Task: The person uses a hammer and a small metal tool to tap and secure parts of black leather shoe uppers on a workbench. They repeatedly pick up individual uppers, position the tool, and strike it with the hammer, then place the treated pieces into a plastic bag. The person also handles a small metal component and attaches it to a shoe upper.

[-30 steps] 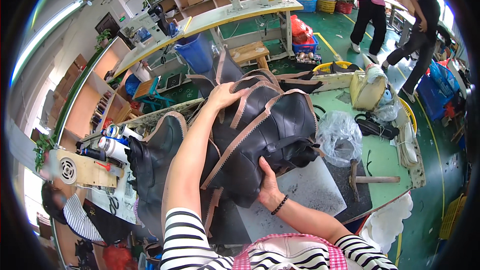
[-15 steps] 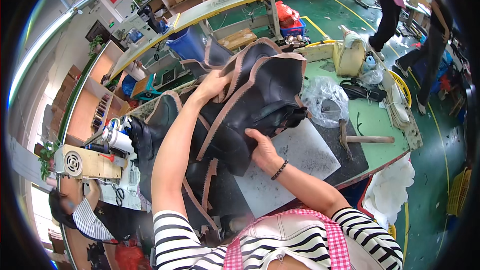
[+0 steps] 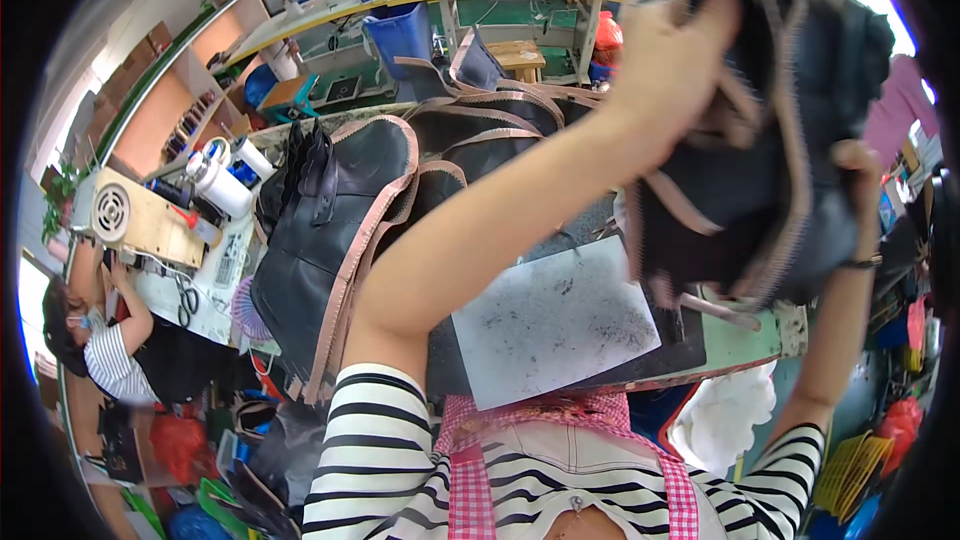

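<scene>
A bundle of black leather boot uppers [image 3: 720,210] with tan zigzag edging is held up at the right, tilted and blurred by motion. My left hand [image 3: 660,80] is closed around its upper left edge. At its right side my right hand [image 3: 858,175] grips the leather, with the fingers partly hidden. More black leather uppers [image 3: 325,210] lie in an overlapping pile on the bench, left of and behind my left arm. A pale, stained board [image 3: 555,315] rests on the bench below the raised bundle.
A tan-coloured machine [image 3: 150,215], scissors [image 3: 187,300] and white thread cones [image 3: 220,185] occupy the table at left, where another person [image 3: 110,350] sits. A blue bin [image 3: 400,45] stands behind the bench. A hammer [image 3: 720,310] lies partly hidden under the bundle. Yellow baskets [image 3: 850,470] stand at lower right.
Both hands have lifted the bundle off the bench and carried it up and right. More of the pale board and the remaining pile shows. The view has shifted too.
</scene>
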Action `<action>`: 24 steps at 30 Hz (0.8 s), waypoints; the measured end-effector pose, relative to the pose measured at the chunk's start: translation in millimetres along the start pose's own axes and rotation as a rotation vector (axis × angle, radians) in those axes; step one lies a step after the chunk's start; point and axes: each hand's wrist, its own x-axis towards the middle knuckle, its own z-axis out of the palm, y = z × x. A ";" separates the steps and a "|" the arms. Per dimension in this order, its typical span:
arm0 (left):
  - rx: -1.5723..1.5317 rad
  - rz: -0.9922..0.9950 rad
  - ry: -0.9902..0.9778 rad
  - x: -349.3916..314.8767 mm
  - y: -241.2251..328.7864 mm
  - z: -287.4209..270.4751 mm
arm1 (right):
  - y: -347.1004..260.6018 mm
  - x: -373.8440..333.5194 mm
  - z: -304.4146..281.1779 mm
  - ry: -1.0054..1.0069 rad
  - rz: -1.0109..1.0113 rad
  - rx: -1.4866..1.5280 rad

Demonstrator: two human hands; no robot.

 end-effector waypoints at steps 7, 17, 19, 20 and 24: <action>-0.171 -0.048 -0.030 -33.7 -86.4 29.7 | -78.2 63.1 -51.9 -0.585 0.182 -0.530; 0.353 -0.720 -0.039 -169.9 -206.0 -128.8 | 140.8 78.8 47.2 -0.666 0.199 -1.221; 0.683 -0.524 -0.022 -186.6 -128.6 -148.5 | 112.9 97.0 58.3 -0.690 0.120 -1.301; 0.989 -0.499 0.093 -195.3 -89.8 -148.9 | 78.6 98.0 84.4 -0.523 0.034 -1.309; 2.203 0.190 0.626 -244.2 -26.2 -185.6 | -13.1 97.6 202.2 -0.530 -0.516 -0.551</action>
